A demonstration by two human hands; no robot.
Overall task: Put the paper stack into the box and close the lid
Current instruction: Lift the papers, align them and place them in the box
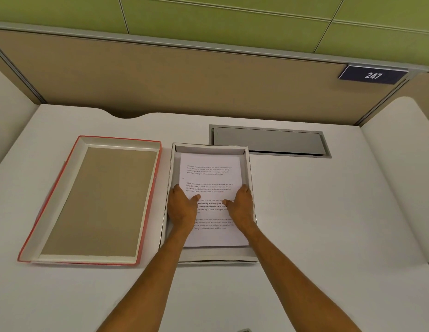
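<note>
A white paper stack (209, 173) with printed text lies inside the open grey-white box (250, 178) at the desk's middle. My left hand (182, 207) grips the stack's left edge, thumb on top of the page. My right hand (241, 204) holds the right edge the same way, thumb pointing inward. Both hands are down inside the box walls. To the left lies the lid (93, 200), upside down, with a red outer rim and a brown cardboard inside, apart from the box.
A grey metal cable hatch (268, 141) is set in the white desk (328, 212) just behind the box. A beige partition (184, 75) with a dark plate reading 247 (373, 75) closes the back. White side panels stand left and right.
</note>
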